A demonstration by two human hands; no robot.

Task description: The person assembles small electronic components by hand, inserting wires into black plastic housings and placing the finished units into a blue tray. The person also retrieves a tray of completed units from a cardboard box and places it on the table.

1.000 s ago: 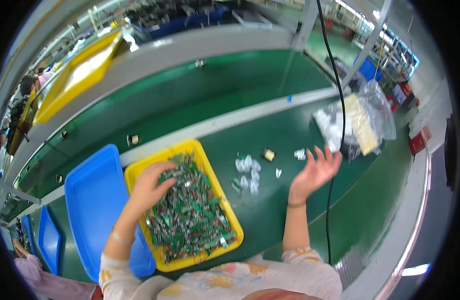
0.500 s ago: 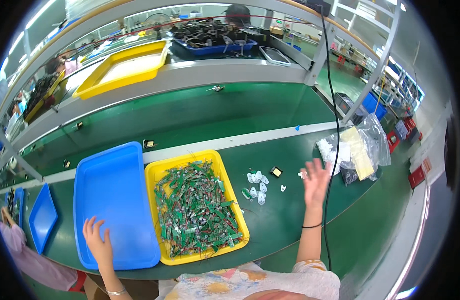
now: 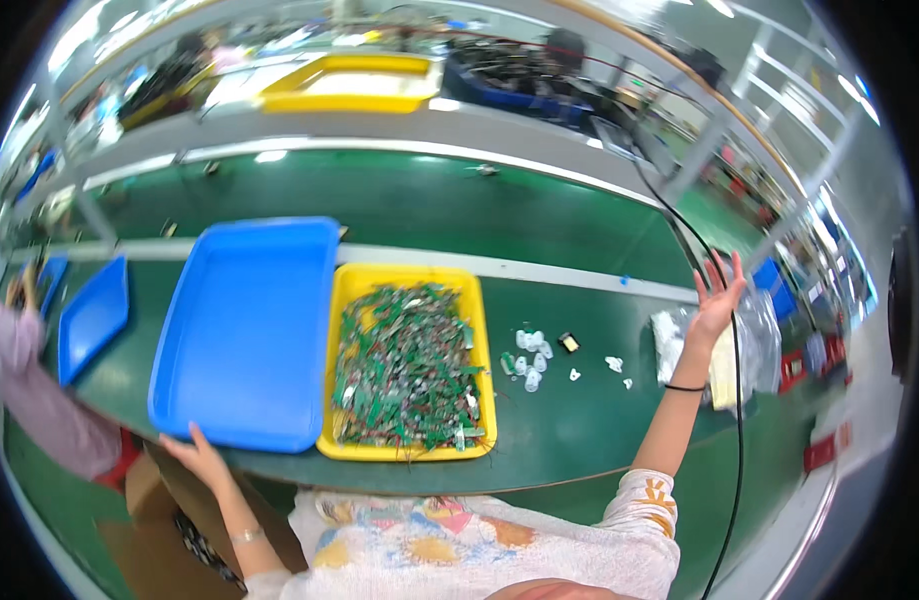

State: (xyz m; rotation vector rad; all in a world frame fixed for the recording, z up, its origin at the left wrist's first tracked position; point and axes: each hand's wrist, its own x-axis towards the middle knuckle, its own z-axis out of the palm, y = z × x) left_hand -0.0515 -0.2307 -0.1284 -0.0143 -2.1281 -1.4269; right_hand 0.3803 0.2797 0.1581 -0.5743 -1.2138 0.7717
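**Ana:** Head view first, nearest things: the left hand (image 3: pixel 201 458) lies at the near edge of the table (image 3: pixel 579 440), fingers loosely spread and holding nothing, its fingertips at the near rim of the big blue tray (image 3: pixel 244 330).

**Ben:** And the other one?

**Ana:** The right hand (image 3: pixel 717 300) is up and out at the table's right end, fingers splayed wide, empty, just over the clear plastic bags (image 3: pixel 749 345). I can't tell whether it touches them.

**Ben:** Between the two?

**Ana:** A yellow tray (image 3: pixel 409 285) heaped with green circuit boards (image 3: pixel 407 370), touching the blue tray's right side. Right of it, small white parts (image 3: pixel 529 355) lie loose on the green mat.

**Ben:** What might go wrong?

**Ana:** A black cable (image 3: pixel 736 430) hangs past the right forearm; I'd judge a sweep of that arm could snag it, or scatter the loose parts. The blue tray sits close to the near edge, so a tug could tip it off. Farther back, another yellow tray (image 3: pixel 349 85) rests on the shelf.
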